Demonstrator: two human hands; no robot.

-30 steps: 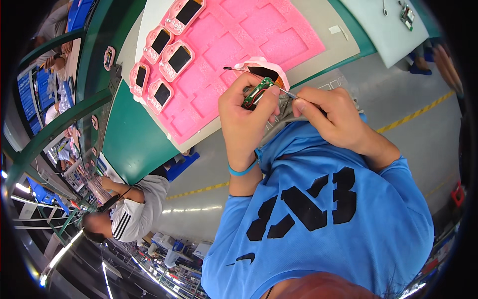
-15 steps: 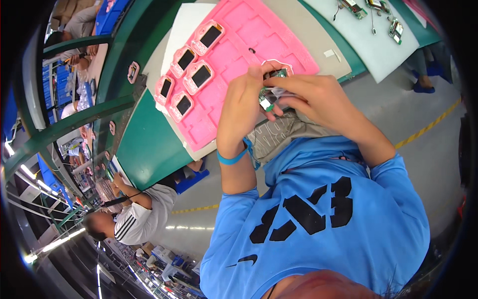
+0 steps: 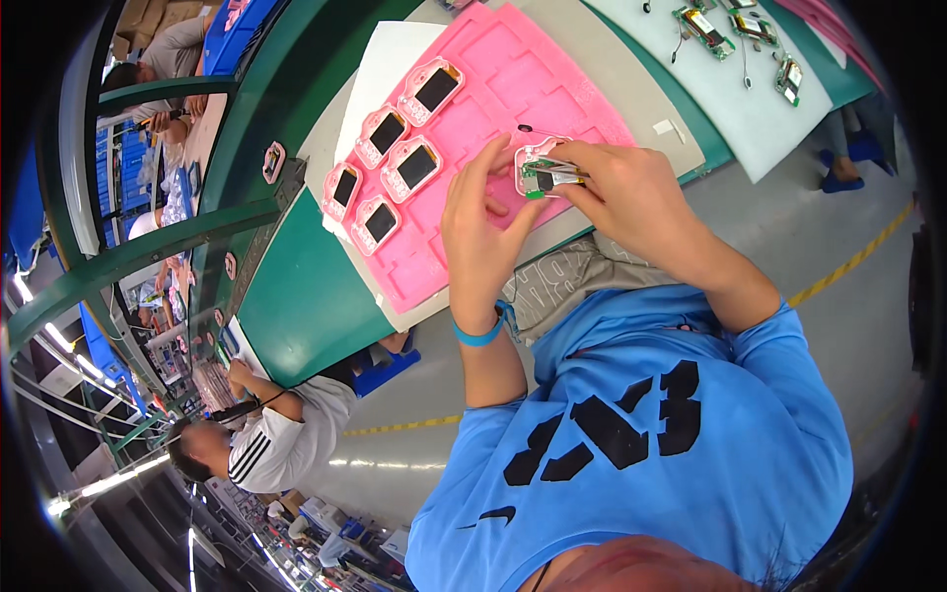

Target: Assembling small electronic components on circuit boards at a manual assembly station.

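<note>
A small green circuit board (image 3: 541,178) with a silvery battery pack is pinched between the thumb and fingers of my right hand (image 3: 636,192). It sits over a pale pink plastic case (image 3: 526,158) at the right side of the pink tray (image 3: 582,99); whether it is seated in the case is hidden. My left hand (image 3: 480,227) is open on the case's left side, thumb and fingers apart, thumb near the board's lower corner. A small black round part (image 3: 525,128) on a thin wire extends beyond the case. Several pink cases with dark screens, such as one case (image 3: 412,168), lie on the tray's left.
Far right, a white foam sheet (image 3: 760,109) carries several circuit boards (image 3: 705,32) with wired parts. A green bench (image 3: 306,306) extends left, with a green metal frame (image 3: 187,227) beside it. A co-worker in a white shirt (image 3: 296,434) sits at lower left.
My left hand has opened away from the board and moved slightly down. The board, earlier held between both hands and tilted, now lies flatter over the case in my right hand.
</note>
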